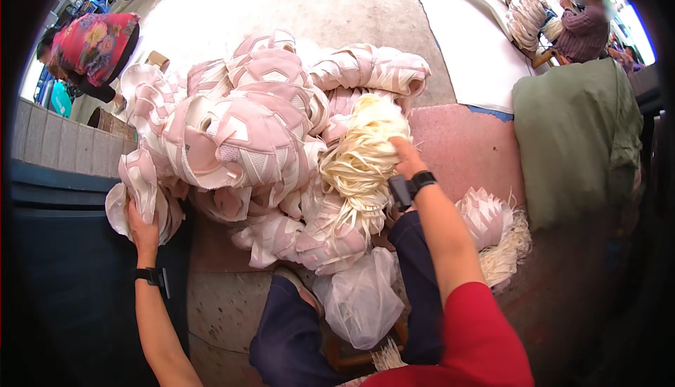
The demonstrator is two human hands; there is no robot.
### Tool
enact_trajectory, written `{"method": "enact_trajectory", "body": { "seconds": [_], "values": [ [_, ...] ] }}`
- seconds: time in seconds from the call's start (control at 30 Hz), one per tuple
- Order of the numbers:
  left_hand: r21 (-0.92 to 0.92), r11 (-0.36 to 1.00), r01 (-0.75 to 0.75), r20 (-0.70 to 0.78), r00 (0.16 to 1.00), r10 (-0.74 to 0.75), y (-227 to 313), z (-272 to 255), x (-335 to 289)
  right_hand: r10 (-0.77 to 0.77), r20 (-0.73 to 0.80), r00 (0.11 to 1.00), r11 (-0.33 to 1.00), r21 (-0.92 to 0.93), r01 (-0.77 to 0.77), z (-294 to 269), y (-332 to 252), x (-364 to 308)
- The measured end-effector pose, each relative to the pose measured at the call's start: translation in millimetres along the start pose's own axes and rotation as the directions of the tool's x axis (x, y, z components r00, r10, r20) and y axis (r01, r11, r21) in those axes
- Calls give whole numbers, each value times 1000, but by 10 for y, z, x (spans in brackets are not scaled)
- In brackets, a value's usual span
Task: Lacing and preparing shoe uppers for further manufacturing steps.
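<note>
At the left edge of a big heap, my left hand (143,231) is closed on a pink-and-white shoe upper (138,179), its fingers partly behind the fabric. My right hand (408,158) grips the right side of a thick bundle of cream flat laces (360,155), which lies draped over the heap; some fingertips are hidden among the strands. Rows of nested pink-and-white shoe uppers (260,130) fill the middle, leaning on one another. Dark bands with small boxes sit on both my wrists.
A clear plastic bag (362,299) stands between my legs. More uppers (485,218) with loose laces lie to my right, near a green cloth cover (576,141). Dark blue panelling (91,267) borders my left. Two people are at the far left and far right; a white sheet (471,49) covers ground ahead.
</note>
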State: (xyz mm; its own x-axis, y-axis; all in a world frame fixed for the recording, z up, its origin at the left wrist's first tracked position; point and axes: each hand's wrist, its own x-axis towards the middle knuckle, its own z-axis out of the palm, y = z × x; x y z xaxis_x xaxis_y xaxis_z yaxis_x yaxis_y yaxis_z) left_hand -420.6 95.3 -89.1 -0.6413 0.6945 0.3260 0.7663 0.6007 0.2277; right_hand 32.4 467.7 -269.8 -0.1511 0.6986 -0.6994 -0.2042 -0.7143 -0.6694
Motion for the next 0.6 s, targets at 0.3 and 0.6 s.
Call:
{"method": "enact_trajectory", "body": {
  "seconds": [0.3,0.6],
  "values": [
    [181,982,53,-7,999,-53,-237,56,-77,-475,634,611,849,146,508,661,-2614,-2629],
    [170,984,51,-3,999,-52,-225,86,-74,-655,754,-47,-141,-61,988,1171,-3168,-3253]
  ]
}}
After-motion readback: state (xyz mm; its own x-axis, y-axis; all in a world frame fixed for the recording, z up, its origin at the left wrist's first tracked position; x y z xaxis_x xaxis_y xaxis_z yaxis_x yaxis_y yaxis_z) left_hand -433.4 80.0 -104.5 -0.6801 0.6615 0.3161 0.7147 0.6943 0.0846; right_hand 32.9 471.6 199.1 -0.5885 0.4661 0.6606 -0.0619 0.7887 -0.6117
